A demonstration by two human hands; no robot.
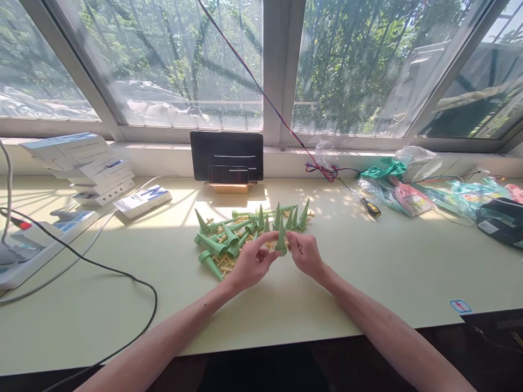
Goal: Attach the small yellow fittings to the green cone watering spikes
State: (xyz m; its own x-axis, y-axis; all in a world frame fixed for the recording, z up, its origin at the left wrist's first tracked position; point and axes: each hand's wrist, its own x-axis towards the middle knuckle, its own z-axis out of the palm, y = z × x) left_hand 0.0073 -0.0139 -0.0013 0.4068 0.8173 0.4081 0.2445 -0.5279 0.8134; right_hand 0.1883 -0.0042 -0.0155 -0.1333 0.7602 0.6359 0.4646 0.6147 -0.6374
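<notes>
A green cone-shaped plant watering spike point(281, 239) stands point-up in my left hand point(254, 262), whose thumb and fingers close around its collar. At the spike's right side is my right hand point(304, 252), its fingers curled in a pinch by the collar. What sits in that pinch is too small and hidden to make out. Just beyond my hands, several finished-looking upright spikes point(303, 215) stand in a group. To the left lies a heap of loose green spikes point(211, 246), mixed with small yellow T-shaped valves point(225, 262).
A tablet point(226, 149) with a phone point(227, 175) before it stands by the window. White boxes point(93, 169) and a power strip point(49, 247) are at left, with a black cable point(134, 277). At right lie a screwdriver point(370, 207), bagged items point(412, 198) and a black pouch point(500, 223).
</notes>
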